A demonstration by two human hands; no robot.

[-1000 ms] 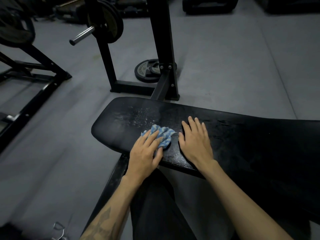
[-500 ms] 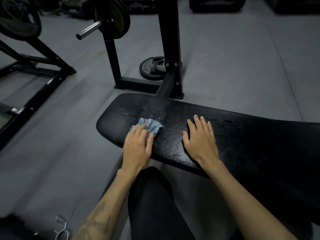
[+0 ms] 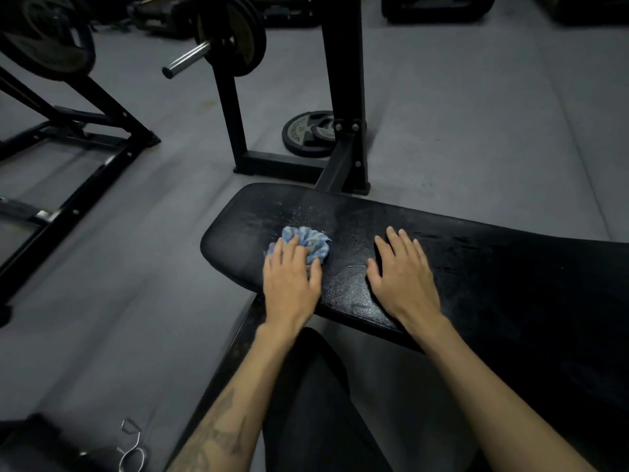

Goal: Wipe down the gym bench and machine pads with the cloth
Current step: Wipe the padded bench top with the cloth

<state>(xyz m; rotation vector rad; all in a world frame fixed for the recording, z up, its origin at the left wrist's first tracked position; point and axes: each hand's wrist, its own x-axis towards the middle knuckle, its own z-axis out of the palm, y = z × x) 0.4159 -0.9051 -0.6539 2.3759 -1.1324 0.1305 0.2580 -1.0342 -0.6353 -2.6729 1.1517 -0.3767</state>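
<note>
A long black gym bench pad (image 3: pixel 476 267) stretches from the centre to the right edge, its near end wet and speckled with droplets. A crumpled blue and white cloth (image 3: pixel 311 243) lies on that end. My left hand (image 3: pixel 292 284) presses down on the cloth with fingers spread and nearly straight, covering its near side. My right hand (image 3: pixel 401 277) rests flat on the pad to the right of the cloth, fingers spread, holding nothing.
Behind the bench rises a black rack (image 3: pixel 340 97) holding a loaded barbell (image 3: pixel 224 35). A weight plate (image 3: pixel 306 132) lies on the grey floor beside it. Another black frame (image 3: pixel 85 137) stands at left. A metal spring collar (image 3: pixel 131 447) lies at bottom left.
My left hand has slid the cloth leftwards along the pad, away from my right hand, then slightly farther from me. The right hand has stayed flat in place.
</note>
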